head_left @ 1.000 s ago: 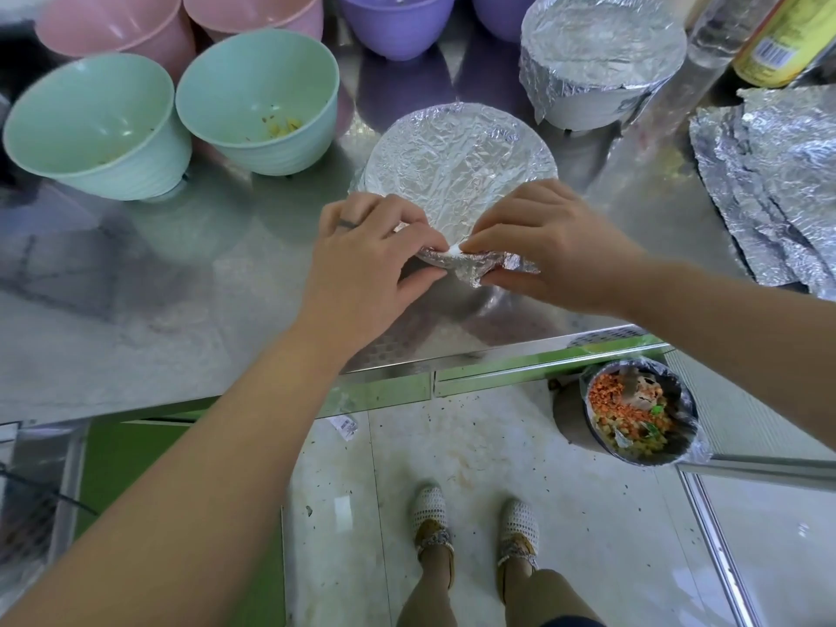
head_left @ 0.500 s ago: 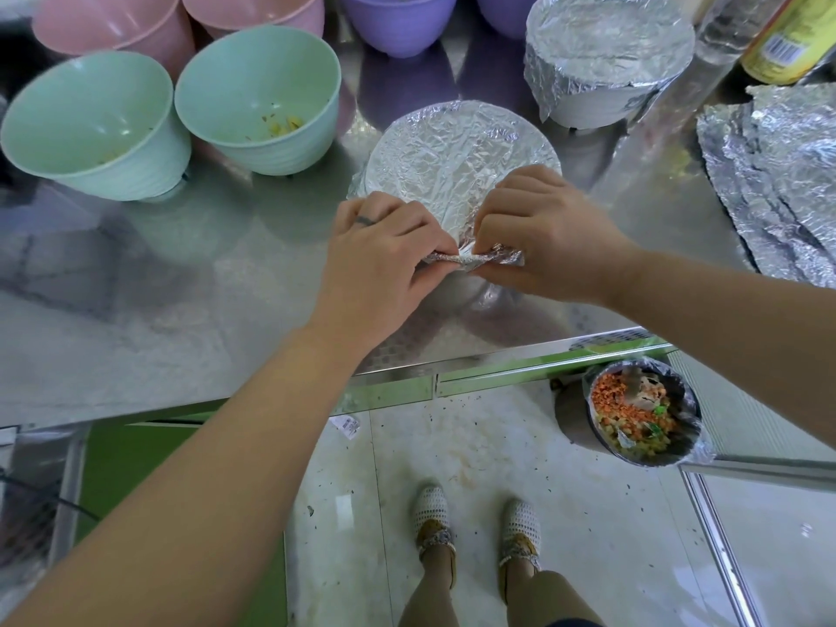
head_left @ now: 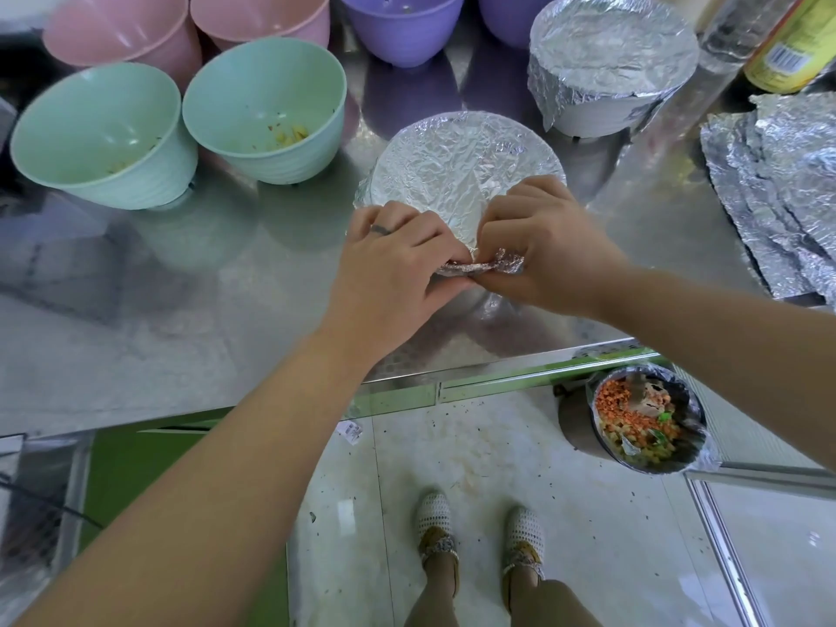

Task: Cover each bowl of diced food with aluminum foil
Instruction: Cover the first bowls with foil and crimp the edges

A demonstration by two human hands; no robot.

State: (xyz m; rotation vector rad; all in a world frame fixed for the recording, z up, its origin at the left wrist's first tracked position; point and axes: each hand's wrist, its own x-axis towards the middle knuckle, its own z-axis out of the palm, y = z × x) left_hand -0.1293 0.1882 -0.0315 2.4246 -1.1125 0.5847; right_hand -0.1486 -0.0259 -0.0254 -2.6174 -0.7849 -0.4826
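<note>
left hand (head_left: 398,260) + right hand (head_left: 543,246): both pinching foil (head_left: 466,160) overhang | foil thin, tears easily | hold at bowl rim, crimp gently

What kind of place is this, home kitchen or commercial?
Probably a commercial or canteen-style prep kitchen, though I can't be sure: a stainless steel worktable, many matching plastic bowls set out in rows, and a lined bin of diced food scraps on the tiled floor.
</note>
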